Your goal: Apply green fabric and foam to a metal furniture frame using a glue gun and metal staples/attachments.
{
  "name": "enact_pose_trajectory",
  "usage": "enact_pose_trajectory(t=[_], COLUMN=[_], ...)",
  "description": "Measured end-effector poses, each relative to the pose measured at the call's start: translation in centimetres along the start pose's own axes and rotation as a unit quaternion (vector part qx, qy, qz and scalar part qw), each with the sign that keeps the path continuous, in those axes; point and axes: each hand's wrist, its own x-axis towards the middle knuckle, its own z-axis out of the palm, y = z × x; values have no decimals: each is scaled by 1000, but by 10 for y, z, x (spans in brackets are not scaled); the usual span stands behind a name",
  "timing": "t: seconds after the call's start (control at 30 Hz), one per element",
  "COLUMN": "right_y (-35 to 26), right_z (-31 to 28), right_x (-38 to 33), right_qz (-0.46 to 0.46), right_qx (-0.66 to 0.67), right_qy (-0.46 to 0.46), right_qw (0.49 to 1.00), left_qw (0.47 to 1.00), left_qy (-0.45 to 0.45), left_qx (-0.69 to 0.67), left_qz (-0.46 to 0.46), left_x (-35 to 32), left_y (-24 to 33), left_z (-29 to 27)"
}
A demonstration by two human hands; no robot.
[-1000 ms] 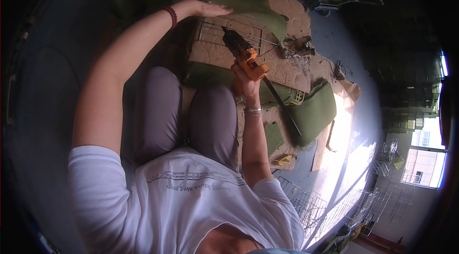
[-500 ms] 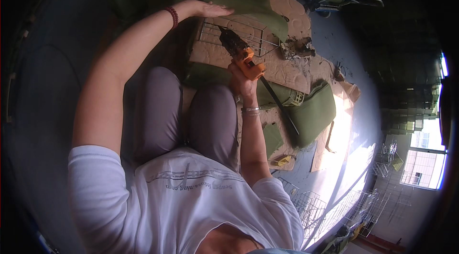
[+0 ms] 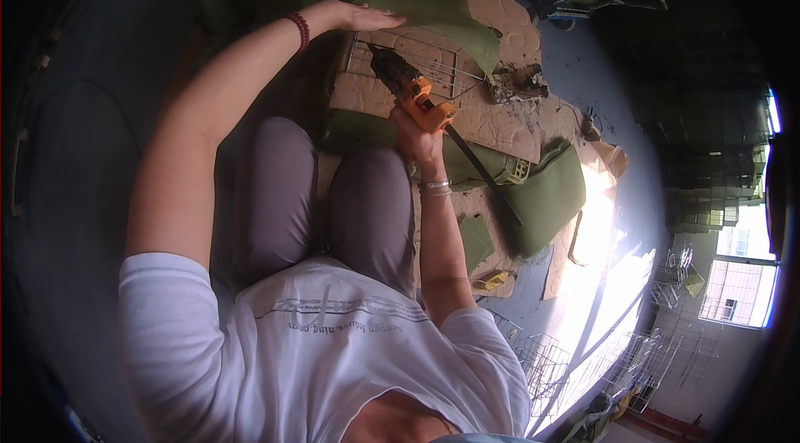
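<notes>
On cardboard sheet (image 3: 500,122), wire rack (image 3: 421,60), debris clump (image 3: 517,83), green fabric (image 3: 546,193) beside

The floor (image 3: 575,68) is dark blue-grey, stained and speckled. Flat sheets of brown cardboard (image 3: 500,110) lie on it, and a wire rack (image 3: 425,60) rests on the cardboard. Pieces of green fabric (image 3: 550,193) lie over and beside the cardboard. A clump of dark scraps (image 3: 517,85) sits on the cardboard near the rack. A small yellow object (image 3: 493,280) lies on the floor lower down, and white wire racks (image 3: 542,360) stand further off.
</notes>
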Motion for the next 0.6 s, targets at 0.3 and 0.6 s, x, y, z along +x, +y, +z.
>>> enact_pose_trajectory(t=[0.3, 0.6], right_y=[7, 21], right_z=[-2, -21], right_x=[-3, -7], right_qz=[-38, -51], right_qx=[59, 41], right_qy=[21, 33], right_qw=[997, 997], left_qw=[1000, 999], left_qy=[-9, 0], left_qx=[-24, -45], left_qz=[-18, -9], left_x=[2, 2], left_y=[-2, -3], left_z=[1, 1])
